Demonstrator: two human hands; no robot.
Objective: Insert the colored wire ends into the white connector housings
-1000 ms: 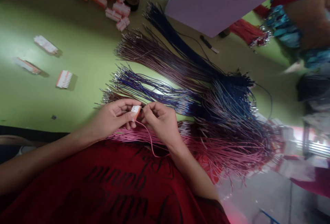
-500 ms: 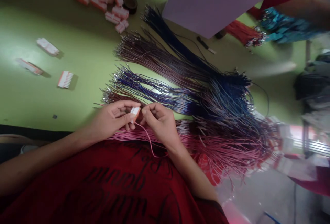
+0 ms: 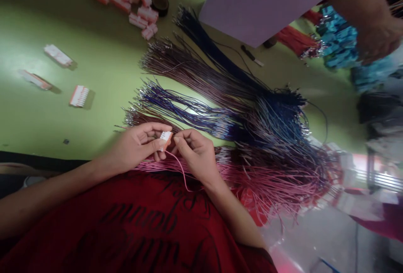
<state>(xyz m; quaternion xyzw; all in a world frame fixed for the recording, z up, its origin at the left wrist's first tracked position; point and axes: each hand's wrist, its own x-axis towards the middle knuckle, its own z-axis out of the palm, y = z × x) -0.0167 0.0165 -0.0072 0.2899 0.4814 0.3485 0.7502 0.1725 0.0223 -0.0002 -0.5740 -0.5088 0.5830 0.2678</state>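
My left hand (image 3: pixel 134 145) pinches a small white and orange connector (image 3: pixel 165 139) between thumb and fingers. From its lower end a pink wire (image 3: pixel 181 166) curves down and passes toward my right wrist. My right hand (image 3: pixel 197 151) is closed in a pinch right beside the connector's orange side; whatever is between its fingertips is hidden. Beneath both hands lies a bundle of pink wires (image 3: pixel 280 176), with a brown wire bundle (image 3: pixel 141 118) just behind the left hand.
Blue-violet wires (image 3: pixel 182 105), dark brown wires (image 3: pixel 195 71) and navy wires (image 3: pixel 217 50) spread across the green table (image 3: pixel 103 126). Loose connectors (image 3: pixel 79 96) lie left, more in a pile (image 3: pixel 135 0) beside a tape roll (image 3: pixel 160 4). A purple panel (image 3: pixel 267 0) stands behind. Another person's hand (image 3: pixel 379 40) is at right.
My hands and the connector stay almost in place; my right hand shifts very slightly. At the upper right, the other person's arm has moved down over the turquoise pieces.
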